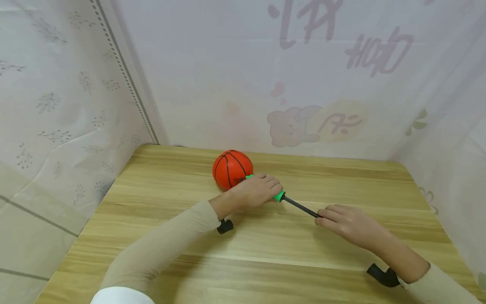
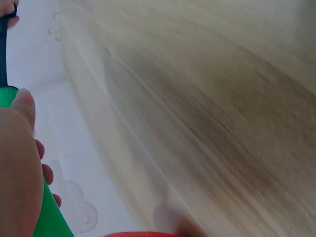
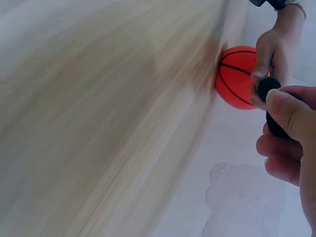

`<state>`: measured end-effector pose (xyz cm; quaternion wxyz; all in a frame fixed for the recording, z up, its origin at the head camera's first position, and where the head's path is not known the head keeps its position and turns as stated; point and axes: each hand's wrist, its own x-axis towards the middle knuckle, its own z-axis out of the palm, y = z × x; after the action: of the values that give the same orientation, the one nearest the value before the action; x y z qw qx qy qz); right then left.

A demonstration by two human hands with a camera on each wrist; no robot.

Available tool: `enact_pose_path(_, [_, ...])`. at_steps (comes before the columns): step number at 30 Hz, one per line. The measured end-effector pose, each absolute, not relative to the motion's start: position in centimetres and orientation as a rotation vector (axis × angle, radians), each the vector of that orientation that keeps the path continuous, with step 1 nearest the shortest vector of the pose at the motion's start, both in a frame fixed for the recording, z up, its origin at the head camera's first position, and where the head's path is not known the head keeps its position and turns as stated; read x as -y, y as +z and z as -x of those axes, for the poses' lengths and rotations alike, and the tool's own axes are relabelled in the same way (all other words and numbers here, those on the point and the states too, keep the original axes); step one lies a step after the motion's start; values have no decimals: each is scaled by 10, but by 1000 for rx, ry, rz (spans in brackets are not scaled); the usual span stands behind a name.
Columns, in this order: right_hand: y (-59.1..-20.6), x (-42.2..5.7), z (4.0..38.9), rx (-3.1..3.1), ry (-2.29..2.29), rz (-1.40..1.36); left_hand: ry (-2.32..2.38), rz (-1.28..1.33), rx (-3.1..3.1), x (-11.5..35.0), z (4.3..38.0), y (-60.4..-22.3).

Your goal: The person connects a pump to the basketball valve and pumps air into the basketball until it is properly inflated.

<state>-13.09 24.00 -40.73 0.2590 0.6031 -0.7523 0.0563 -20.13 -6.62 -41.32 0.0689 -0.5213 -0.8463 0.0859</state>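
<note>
My left hand [image 1: 257, 191] grips the green barrel of a hand ball pump [image 1: 279, 196], its fingers wrapped over the top. From the barrel a black rod [image 1: 301, 207] runs out to the right, drawn well out. At its far end my right hand [image 1: 350, 224] holds the black handle [image 3: 276, 123], with thumb and fingers curled round it. An orange-red toy basketball [image 1: 229, 169] with black lines lies just behind the left hand, against the pump's green tip [image 1: 249, 176]. Only the ball's red edge [image 2: 140, 234] shows in the left wrist view.
The wood-grain table [image 1: 182, 274] meets a pale printed cloth wall [image 1: 212, 76] behind, with further cloth at both sides. A black camera piece [image 1: 225, 226] hangs under the left wrist, and another [image 1: 382, 275] under the right.
</note>
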Motion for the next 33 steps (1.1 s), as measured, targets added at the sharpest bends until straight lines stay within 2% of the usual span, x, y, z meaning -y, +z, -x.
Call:
enact_pose_path(10, [-406,-197,159,2044,109,-1678,310,1547,2520,61,201,-414])
enact_pose_path(18, [-409,-182,168,2085,89,-1669,368,1538,2561,60,197,-410])
enact_pose_path(33, [-411,-228,136,2018,135,-1631,388,1454,2528,70,195,-412])
